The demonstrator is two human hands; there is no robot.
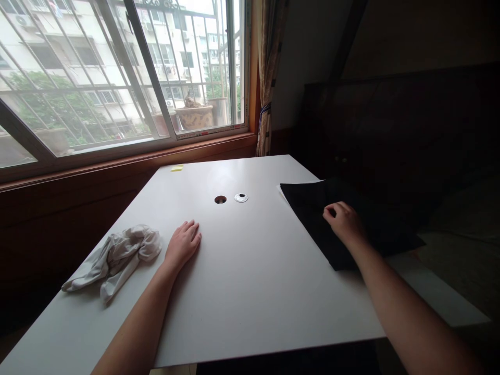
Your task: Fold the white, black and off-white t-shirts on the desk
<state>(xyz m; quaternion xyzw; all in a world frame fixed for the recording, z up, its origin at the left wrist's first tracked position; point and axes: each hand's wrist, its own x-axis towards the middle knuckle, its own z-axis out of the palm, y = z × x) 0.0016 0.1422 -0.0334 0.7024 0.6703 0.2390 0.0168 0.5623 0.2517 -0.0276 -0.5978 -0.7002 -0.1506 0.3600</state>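
Note:
My left hand [184,242] lies palm down on the white table [250,291], its fingers stretched out and nothing in it. Close by on its left is a crumpled grey-white cloth [128,252]. Over at the right, my right hand [344,221] is above a large black sheet [308,213], thumb and forefinger brought together in a pinch. Whether anything small sits between those fingertips I cannot make out. A white edge shows from under the sheet's far left corner, and its right side merges into shadow.
Toward the back of the table are a round cable hole [220,199] and, beside it, a round silvery cover [241,198]. A yellow slip [177,168] lies near the far left corner. Beyond stand a barred window [164,78] and a tied curtain [267,78]; dark furniture is on the right.

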